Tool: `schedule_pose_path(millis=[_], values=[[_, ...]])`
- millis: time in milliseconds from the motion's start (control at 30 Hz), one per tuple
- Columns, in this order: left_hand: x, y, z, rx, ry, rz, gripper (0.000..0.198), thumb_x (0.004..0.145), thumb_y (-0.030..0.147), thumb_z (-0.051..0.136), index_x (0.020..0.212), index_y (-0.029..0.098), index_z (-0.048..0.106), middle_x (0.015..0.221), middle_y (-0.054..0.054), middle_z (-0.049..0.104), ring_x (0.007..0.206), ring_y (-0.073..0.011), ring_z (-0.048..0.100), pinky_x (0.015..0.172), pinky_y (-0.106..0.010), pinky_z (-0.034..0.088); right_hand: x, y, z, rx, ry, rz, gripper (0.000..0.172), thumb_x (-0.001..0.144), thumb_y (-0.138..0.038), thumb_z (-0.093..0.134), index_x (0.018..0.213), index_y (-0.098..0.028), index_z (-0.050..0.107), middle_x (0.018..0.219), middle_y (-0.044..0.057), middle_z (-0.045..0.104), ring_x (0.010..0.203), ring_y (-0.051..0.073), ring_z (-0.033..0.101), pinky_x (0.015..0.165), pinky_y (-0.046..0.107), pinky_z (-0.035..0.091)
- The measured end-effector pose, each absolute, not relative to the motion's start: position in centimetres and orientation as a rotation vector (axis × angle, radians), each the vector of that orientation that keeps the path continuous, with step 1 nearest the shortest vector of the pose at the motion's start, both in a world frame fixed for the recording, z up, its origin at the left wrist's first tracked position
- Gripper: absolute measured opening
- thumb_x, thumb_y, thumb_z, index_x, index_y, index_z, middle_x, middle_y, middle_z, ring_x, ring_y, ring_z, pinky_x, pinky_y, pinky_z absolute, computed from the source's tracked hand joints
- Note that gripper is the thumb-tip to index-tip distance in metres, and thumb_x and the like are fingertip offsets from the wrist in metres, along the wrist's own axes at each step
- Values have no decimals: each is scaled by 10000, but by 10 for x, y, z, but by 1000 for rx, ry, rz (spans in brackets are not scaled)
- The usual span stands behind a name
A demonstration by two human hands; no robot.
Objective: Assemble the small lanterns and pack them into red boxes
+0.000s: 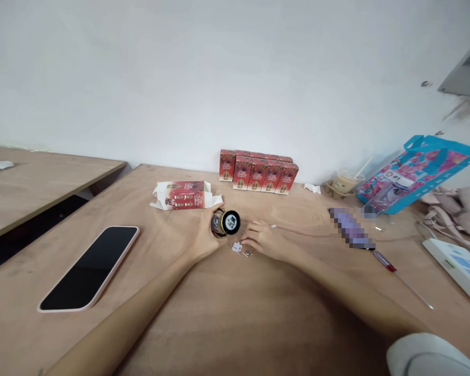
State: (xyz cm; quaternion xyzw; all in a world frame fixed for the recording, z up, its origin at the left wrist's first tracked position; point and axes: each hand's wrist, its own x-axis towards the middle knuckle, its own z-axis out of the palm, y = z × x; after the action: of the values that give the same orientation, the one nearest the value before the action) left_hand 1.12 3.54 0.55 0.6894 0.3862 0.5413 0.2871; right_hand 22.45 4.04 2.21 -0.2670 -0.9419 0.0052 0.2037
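Observation:
In the head view my left hand (206,236) is wrapped round a small lantern (231,223) with a clear body and gold trim. The lantern is tipped over so that its round black base, with a pale disc in the middle, faces me. Just right of it, my right hand (263,237) rests low over the table, fingers bent and a little apart, with nothing visible in them. Close to those fingertips lie a small white piece (237,247) and some tiny metal bits (247,253), too small to name.
An opened red-and-white carton (186,195) lies behind my left hand. Several red boxes (258,175) stand by the wall. A phone (90,269) is at left. Rightward are a pixelated purple item (351,228), a screwdriver (401,279), a drink cup (343,183) and a flowered bag (411,169).

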Motion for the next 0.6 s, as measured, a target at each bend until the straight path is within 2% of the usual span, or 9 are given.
schedule_pose_path(millis=[200,600], values=[[8,36,5,1912,1013,1391,779,536,80,641,1271,221,422,1216,-99,517,1132,-293,508,1007,-493,370,219,29,48,-668,-2209,108,198,945,-267,460,1002,-186,631,879,54,621,797,138,585,726,279,481],[9,37,2,1834,987,1414,765,500,63,635,1226,235,466,1149,-73,554,1067,-274,542,937,-448,442,201,42,43,-471,-2322,-174,230,946,-190,423,963,-194,652,834,71,658,758,163,543,692,308,469]])
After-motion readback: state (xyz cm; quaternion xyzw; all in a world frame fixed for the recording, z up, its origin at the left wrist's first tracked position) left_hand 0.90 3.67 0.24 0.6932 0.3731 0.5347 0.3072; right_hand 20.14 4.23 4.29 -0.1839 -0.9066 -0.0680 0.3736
